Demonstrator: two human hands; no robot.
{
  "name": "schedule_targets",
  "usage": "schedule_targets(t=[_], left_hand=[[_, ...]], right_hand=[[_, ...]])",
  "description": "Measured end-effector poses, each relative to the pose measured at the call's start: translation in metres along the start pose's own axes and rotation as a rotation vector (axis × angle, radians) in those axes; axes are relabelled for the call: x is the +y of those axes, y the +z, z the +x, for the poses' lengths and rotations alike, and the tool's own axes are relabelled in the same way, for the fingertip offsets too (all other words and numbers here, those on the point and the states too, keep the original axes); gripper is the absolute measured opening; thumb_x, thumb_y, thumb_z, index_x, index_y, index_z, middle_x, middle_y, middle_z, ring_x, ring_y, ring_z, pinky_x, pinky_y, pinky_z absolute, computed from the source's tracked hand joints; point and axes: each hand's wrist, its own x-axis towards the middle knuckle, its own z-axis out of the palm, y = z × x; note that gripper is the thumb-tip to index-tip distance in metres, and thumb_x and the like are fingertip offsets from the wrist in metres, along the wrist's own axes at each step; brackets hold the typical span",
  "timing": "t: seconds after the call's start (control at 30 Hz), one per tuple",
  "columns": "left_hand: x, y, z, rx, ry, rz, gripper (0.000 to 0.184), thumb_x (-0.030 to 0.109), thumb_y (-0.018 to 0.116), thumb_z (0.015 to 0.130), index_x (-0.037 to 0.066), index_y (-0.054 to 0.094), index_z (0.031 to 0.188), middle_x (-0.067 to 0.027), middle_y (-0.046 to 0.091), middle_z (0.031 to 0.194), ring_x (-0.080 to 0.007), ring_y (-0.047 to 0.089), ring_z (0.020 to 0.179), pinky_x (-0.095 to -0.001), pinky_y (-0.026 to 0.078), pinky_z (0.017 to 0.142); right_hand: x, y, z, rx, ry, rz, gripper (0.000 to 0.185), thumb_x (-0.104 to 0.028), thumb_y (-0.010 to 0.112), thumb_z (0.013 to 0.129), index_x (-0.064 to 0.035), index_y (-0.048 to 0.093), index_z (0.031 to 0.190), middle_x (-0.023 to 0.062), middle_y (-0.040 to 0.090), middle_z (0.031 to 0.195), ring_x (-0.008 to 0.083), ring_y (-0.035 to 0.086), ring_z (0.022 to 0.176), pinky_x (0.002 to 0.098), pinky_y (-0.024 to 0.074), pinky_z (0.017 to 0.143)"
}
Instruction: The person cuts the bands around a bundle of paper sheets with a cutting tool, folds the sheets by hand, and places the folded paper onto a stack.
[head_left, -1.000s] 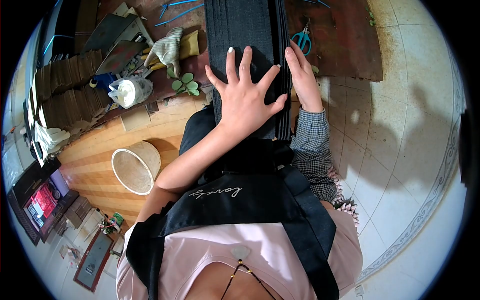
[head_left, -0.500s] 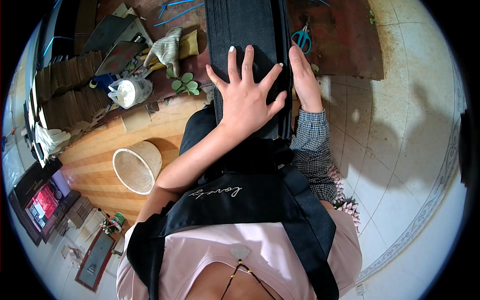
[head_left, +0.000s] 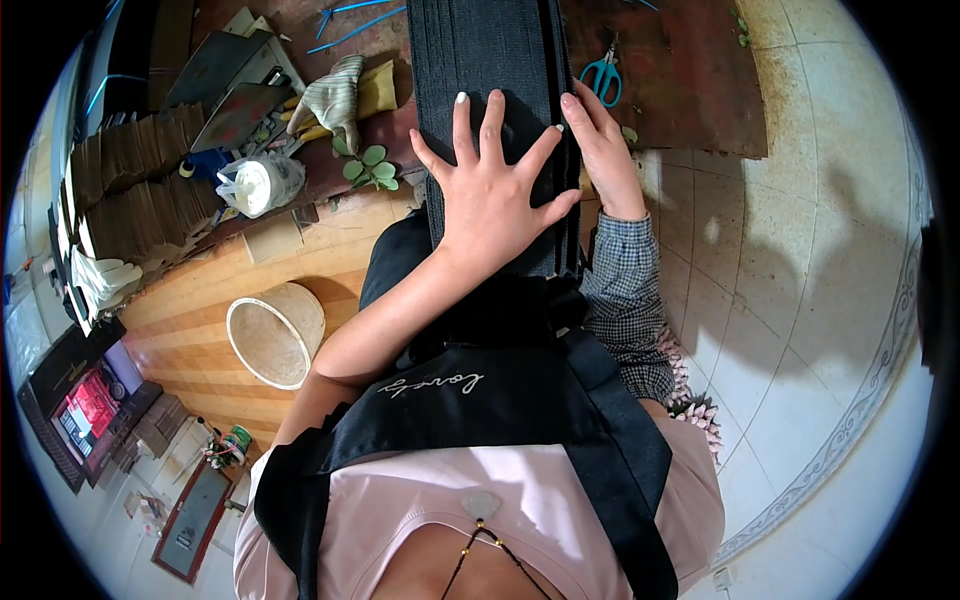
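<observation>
A thick stack of long black fabric strips (head_left: 485,50) runs away from my lap, over the front of the dark red table. My left hand (head_left: 490,190) lies palm down on top of the stack, its fingers spread wide. At the stack's right edge is my right hand (head_left: 608,155), upright with its fingers extended and its fingertips against the side of the layers. The lower end of the stack rests by my black apron (head_left: 450,400).
Blue-handled scissors (head_left: 603,80) lie beyond my right hand. Left of the stack are a striped glove (head_left: 335,100), a green sprig (head_left: 370,168), a plastic-wrapped white cup (head_left: 258,186) and bundled brown pieces (head_left: 150,190). A bucket (head_left: 275,335) stands on the floor at left.
My right hand has shifted slightly left, its fingertips now at the stack's edge. The right side of the stack has moved a little left. My left hand remains spread in nearly the same place.
</observation>
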Motion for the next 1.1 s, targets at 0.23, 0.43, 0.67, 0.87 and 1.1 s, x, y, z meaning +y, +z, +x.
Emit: schedule_targets(t=[0.23, 0.43, 0.67, 0.87, 1.1], left_hand=[[-0.001, 0.001, 0.0, 0.01, 0.003, -0.001, 0.06, 0.064, 0.073, 0.081, 0.033, 0.068, 0.131, -0.0191, 0.035, 0.159, -0.0473, 0.024, 0.149, -0.0854, 0.016, 0.104], [-0.001, 0.003, -0.001, 0.019, 0.01, -0.003, 0.058, 0.063, 0.073, 0.081, 0.033, 0.068, 0.131, -0.0192, 0.034, 0.159, -0.0472, 0.024, 0.149, -0.085, 0.014, 0.105], [-0.001, 0.001, 0.0, 0.008, 0.011, 0.002, 0.058, 0.06, 0.074, 0.081, 0.033, 0.066, 0.133, -0.0195, 0.035, 0.158, -0.0478, 0.024, 0.149, -0.0853, 0.015, 0.104], [-0.001, 0.002, -0.001, 0.027, 0.019, -0.018, 0.059, 0.057, 0.073, 0.082, 0.032, 0.064, 0.135, -0.0196, 0.035, 0.158, -0.0477, 0.025, 0.149, -0.0853, 0.016, 0.103], [-0.011, -0.002, -0.002, 0.242, -0.063, -0.255, 0.08, 0.026, 0.081, 0.079, 0.009, 0.045, 0.148, -0.0317, 0.024, 0.158, -0.0532, 0.022, 0.147, -0.0669, 0.019, 0.117]], right_hand=[[-0.001, -0.003, -0.002, 0.04, 0.008, 0.008, 0.07, -0.048, 0.058, 0.105, 0.0011, 0.046, 0.152, 0.0163, 0.057, 0.146, 0.0247, 0.051, 0.138, 0.0331, 0.0389, 0.114], [-0.002, -0.005, -0.003, 0.05, 0.015, 0.013, 0.071, -0.049, 0.057, 0.105, 0.0014, 0.043, 0.154, 0.0172, 0.055, 0.149, 0.0259, 0.05, 0.14, 0.033, 0.0377, 0.115], [0.003, -0.01, -0.002, 0.066, 0.016, -0.028, 0.073, -0.051, 0.053, 0.106, 0.001, 0.041, 0.156, 0.0175, 0.051, 0.153, 0.0273, 0.046, 0.144, 0.0342, 0.0349, 0.118], [0.003, -0.011, -0.002, 0.016, -0.027, -0.029, 0.073, -0.052, 0.05, 0.107, 0.0006, 0.039, 0.156, 0.0174, 0.05, 0.154, 0.0264, 0.045, 0.145, 0.0343, 0.0335, 0.119], [0.022, 0.018, 0.009, 0.001, -0.089, -0.039, 0.067, -0.05, 0.046, 0.109, 0.0005, 0.043, 0.154, 0.0168, 0.054, 0.149, 0.025, 0.054, 0.135, 0.0333, 0.0421, 0.11]])
